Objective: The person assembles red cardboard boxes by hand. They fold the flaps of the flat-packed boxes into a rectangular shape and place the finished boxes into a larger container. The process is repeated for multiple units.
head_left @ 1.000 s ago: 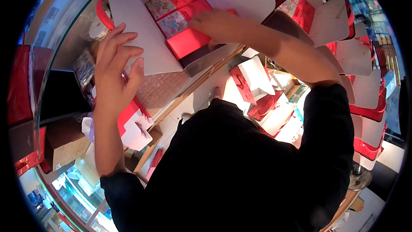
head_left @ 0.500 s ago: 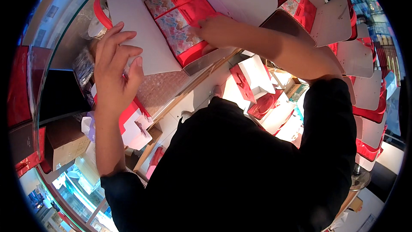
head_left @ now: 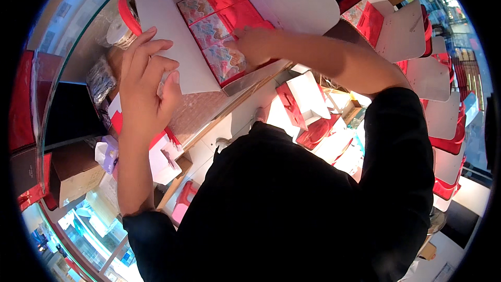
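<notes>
A white-lined box [head_left: 292, 0] lies opened on the counter. Inside it, packets with a floral pattern and red ends lie in a row. My right hand [head_left: 255, 47] reaches in from the right with its fingers bent over the end of the nearest patterned packet [head_left: 223, 64]; the hand covers part of that packet. My left hand [head_left: 148, 76] is raised beside the box's white side flap [head_left: 175, 42], fingers apart and curved, holding nothing.
A red handle [head_left: 127, 13] and a roll [head_left: 120, 34] are left of the flap. More opened red-and-white boxes [head_left: 409, 31] stand stacked at the right. Others [head_left: 308, 104] lie below the counter edge [head_left: 209, 129]. A glass pane curves along the left.
The nearest patterned packet now lies lower in the box, over what was a red strip. My right hand has shifted slightly down with it. My left hand stays raised.
</notes>
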The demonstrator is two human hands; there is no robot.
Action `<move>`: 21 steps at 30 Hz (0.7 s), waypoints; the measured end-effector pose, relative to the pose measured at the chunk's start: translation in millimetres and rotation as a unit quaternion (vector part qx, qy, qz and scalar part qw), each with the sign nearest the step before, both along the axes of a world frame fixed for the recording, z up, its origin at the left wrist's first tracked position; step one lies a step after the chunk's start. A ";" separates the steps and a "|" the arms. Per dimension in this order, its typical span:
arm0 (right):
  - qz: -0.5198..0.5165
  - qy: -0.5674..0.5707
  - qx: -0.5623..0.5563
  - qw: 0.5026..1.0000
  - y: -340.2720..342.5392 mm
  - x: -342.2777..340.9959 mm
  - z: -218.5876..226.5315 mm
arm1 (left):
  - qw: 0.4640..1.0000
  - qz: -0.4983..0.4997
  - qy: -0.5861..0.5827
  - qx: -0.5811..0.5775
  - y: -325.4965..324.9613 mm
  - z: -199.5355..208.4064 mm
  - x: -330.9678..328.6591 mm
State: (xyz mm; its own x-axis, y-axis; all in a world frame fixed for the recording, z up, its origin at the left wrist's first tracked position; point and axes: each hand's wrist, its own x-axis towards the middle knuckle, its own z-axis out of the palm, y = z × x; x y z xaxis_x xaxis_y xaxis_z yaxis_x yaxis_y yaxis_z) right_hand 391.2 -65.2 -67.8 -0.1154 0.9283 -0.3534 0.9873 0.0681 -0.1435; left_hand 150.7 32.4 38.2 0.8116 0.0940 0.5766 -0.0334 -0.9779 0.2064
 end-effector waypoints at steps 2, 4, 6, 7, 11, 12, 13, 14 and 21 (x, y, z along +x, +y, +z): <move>0.009 0.108 -0.101 0.989 8.1 10.0 38.6 | 1.000 -0.002 -0.002 0.010 -0.2 0.8 0.7; 0.053 -0.022 -0.060 0.997 7.6 15.5 32.1 | 1.000 -0.001 -0.004 0.011 -0.9 0.9 0.2; 0.077 -0.103 -0.036 0.991 8.9 12.9 19.9 | 1.000 0.004 -0.004 0.006 -1.9 1.0 -0.3; 0.079 -0.122 -0.034 0.989 10.3 10.1 11.9 | 1.000 0.000 -0.008 0.007 -0.9 1.3 1.6; 0.005 -0.061 -0.040 0.997 6.7 -7.9 -21.0 | 1.000 -0.008 -0.017 0.005 -0.1 -0.9 2.7; -0.001 -0.079 0.002 0.997 4.3 -10.3 -34.3 | 1.000 -0.010 -0.019 0.004 0.0 -1.1 3.4; -0.005 -0.098 0.044 0.994 2.1 -14.8 -41.9 | 1.000 -0.010 -0.021 0.004 0.0 -1.1 4.1; -0.002 -0.107 0.054 0.993 2.4 -13.6 -46.8 | 1.000 -0.010 -0.024 0.004 -0.1 -1.4 4.7; 0.058 -0.071 -0.070 0.993 6.3 -1.5 -21.2 | 0.999 -0.011 -0.031 -0.001 -0.2 -3.2 5.2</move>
